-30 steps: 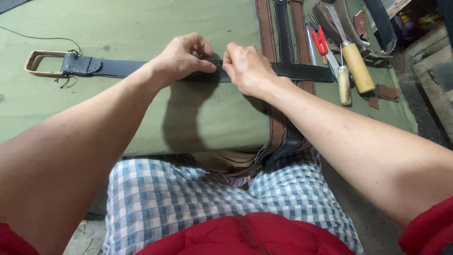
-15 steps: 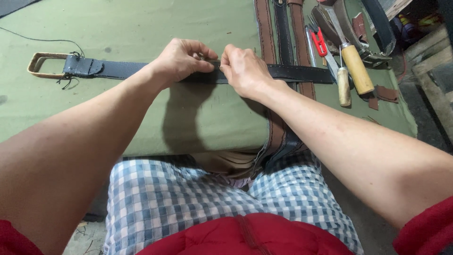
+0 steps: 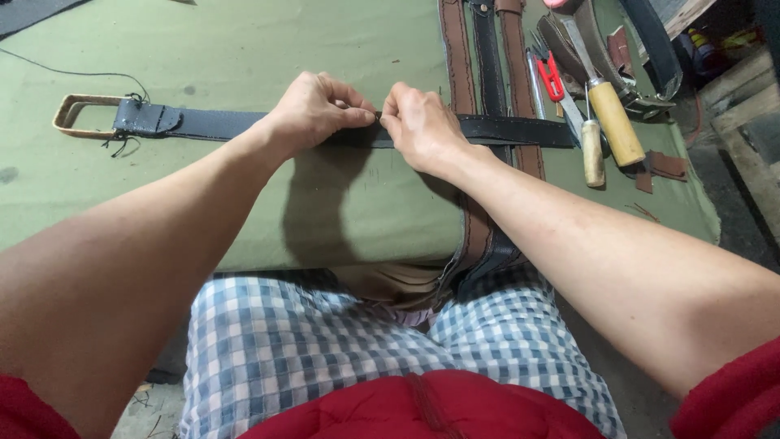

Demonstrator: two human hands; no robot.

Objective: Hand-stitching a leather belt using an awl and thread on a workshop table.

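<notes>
green canvas covers the tabletop (image 3: 244,57), and across it lies a black leather strap (image 3: 219,124), running sideways with both hands meeting at its middle. the left hand (image 3: 313,110) has its fingertips pinched shut on the strap's upper edge, and the right hand (image 3: 418,122) pinches the same edge just beside it, the two grips almost touching. out to the left of the grips the strap ends in a tan rectangular buckle (image 3: 81,114) with loose dark thread ends hanging by it. to the right of the grips the strap passes over three long belts (image 3: 491,57), two brown and one black, which run away from the person and drop over the near edge of the tabletop. further right lie red-handled scissors (image 3: 552,77), a small wooden-handled awl (image 3: 593,150) and a larger wooden-handled knife (image 3: 613,122), with brown leather scraps (image 3: 662,167) beside them. below the grips are the person's blue checked shorts (image 3: 341,349) and a red garment (image 3: 422,406).
</notes>
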